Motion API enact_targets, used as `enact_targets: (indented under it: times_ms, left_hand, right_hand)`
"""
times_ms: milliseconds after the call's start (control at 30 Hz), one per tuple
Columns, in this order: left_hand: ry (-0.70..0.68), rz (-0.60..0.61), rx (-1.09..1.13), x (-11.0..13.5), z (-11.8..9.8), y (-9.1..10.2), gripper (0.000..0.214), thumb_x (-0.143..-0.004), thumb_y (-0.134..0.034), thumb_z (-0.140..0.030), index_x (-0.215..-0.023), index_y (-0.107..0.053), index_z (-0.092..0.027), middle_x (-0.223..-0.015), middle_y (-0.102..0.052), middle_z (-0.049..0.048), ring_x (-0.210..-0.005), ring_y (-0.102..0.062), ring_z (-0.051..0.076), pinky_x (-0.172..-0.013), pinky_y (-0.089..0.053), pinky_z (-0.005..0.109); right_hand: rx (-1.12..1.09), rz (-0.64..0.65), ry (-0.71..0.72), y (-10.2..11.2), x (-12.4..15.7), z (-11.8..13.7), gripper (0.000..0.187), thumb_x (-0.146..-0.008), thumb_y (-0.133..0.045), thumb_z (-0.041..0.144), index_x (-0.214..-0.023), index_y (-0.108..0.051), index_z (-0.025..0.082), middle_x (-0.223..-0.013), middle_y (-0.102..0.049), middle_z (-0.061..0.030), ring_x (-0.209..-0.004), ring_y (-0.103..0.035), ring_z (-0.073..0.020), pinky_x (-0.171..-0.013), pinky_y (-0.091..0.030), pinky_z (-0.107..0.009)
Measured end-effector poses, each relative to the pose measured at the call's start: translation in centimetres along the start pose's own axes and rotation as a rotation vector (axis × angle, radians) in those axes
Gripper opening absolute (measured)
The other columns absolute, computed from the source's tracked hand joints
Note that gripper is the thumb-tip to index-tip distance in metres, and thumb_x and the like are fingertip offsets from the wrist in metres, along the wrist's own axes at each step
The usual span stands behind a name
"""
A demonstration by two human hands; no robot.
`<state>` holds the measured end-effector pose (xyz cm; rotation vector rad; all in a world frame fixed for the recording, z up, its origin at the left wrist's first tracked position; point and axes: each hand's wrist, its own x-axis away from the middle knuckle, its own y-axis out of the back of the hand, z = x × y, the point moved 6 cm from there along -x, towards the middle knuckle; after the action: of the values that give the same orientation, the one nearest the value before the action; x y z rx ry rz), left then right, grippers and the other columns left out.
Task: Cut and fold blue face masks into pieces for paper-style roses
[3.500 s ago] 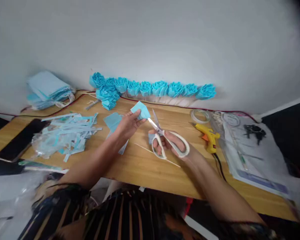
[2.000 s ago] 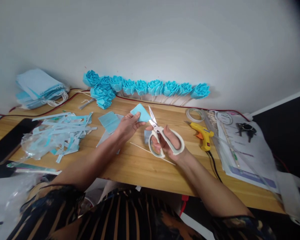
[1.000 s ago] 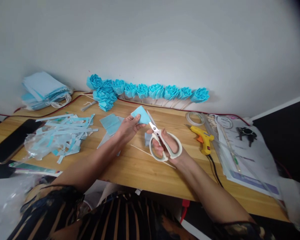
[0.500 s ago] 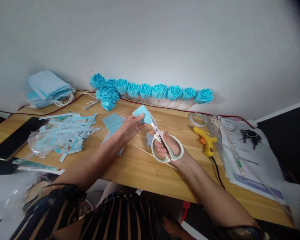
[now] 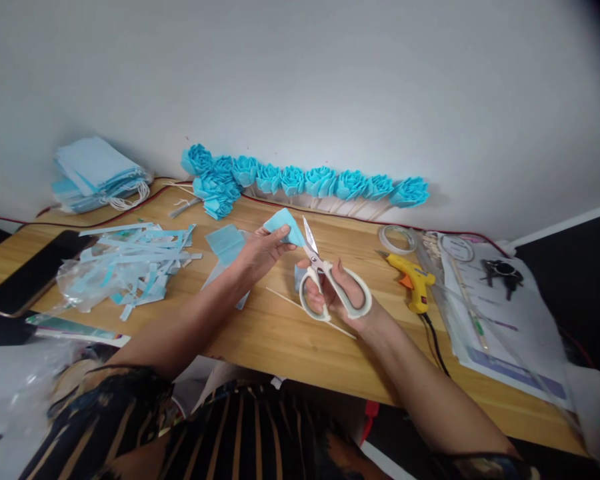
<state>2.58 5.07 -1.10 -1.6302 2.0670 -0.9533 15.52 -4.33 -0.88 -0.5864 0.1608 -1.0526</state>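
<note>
Holding scissors (image 5: 316, 261) over wood tbl (image 5: 280, 340); blue flwrs (image 5: 321, 181) along grey wall (image 5: 300, 80).

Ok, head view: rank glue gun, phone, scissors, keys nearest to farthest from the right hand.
1. Scissors: gripped in the right hand.
2. Glue gun: close by, to its right.
3. Keys: farther right.
4. Phone: far left.

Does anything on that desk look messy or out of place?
Yes, the jumbled heap of blue scraps beside the phone: they crisscross untidily around crumpled clear plastic, whereas the flowers behind sit mostly in a row.
</note>
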Motion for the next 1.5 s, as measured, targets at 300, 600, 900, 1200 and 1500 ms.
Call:
enact_targets:
  times_ms: [300, 600, 900, 1200, 1500]
  left_hand:
    - [-0.033, 0.03, -0.029, -0.1, 0.0, 0.1, 0.015, -0.068, -0.085, -0.018, -0.074, -0.071, -0.015, -0.071, -0.073, -0.0012, -0.063, -0.067, 0.01, -0.062, -0.055, 0.022]
    - [-0.023, 0.154, -0.12, 0.7, 0.7, -1.0, 0.029, -0.062, -0.09, -0.031, -0.074, -0.072, -0.012, -0.072, -0.074, 0.003, -0.064, -0.069, 0.013, -0.066, -0.056, 0.025]
    - [0.009, 0.18, -0.141, 0.5, 1.2, -0.7, 0.031, -0.064, -0.089, -0.035, -0.077, -0.072, -0.012, -0.077, -0.076, 0.0061, -0.066, -0.071, 0.017, -0.065, -0.056, 0.027]
    - [0.004, 0.221, -0.139, 0.7, 1.1, -1.0, 0.028, -0.068, -0.087, -0.034, -0.077, -0.073, -0.011, -0.074, -0.075, 0.0058, -0.062, -0.068, 0.014, -0.063, -0.056, 0.025]
    - [0.015, 0.205, -0.142, 0.4, 1.3, -0.9, 0.031, -0.064, -0.089, -0.035, -0.075, -0.073, -0.011, -0.071, -0.074, 0.0066, -0.058, -0.066, 0.013, -0.059, -0.054, 0.024]
  right_hand:
    - [0.019, 0.001, 0.008, 0.0, 0.0, 0.2, 0.06, -0.086, -0.059, 0.068, -0.118, -0.065, 0.019, -0.069, -0.055, 0.0012, -0.054, -0.05, -0.0111, -0.049, -0.04, -0.025]
    - [0.025, 0.011, 0.02, 0.2, -0.2, 0.4, 0.06, -0.084, -0.06, 0.069, -0.114, -0.064, 0.018, -0.068, -0.054, 0.0015, -0.053, -0.05, -0.0117, -0.049, -0.04, -0.026]
    - [0.069, -0.035, 0.035, 0.5, -0.4, 0.8, 0.063, -0.079, -0.062, 0.073, -0.11, -0.063, 0.018, -0.069, -0.055, 0.001, -0.052, -0.049, -0.0122, -0.046, -0.039, -0.026]
    - [0.08, -0.09, 0.046, 0.4, -0.2, 1.0, 0.064, -0.076, -0.066, 0.073, -0.106, -0.065, 0.016, -0.063, -0.052, 0.0036, -0.047, -0.045, -0.0092, -0.04, -0.035, -0.023]
    - [0.066, -0.103, 0.075, 0.9, -0.1, 0.9, 0.054, -0.081, -0.068, 0.064, -0.105, -0.066, 0.016, -0.062, -0.053, 0.0043, -0.043, -0.043, -0.0064, -0.037, -0.032, -0.018]
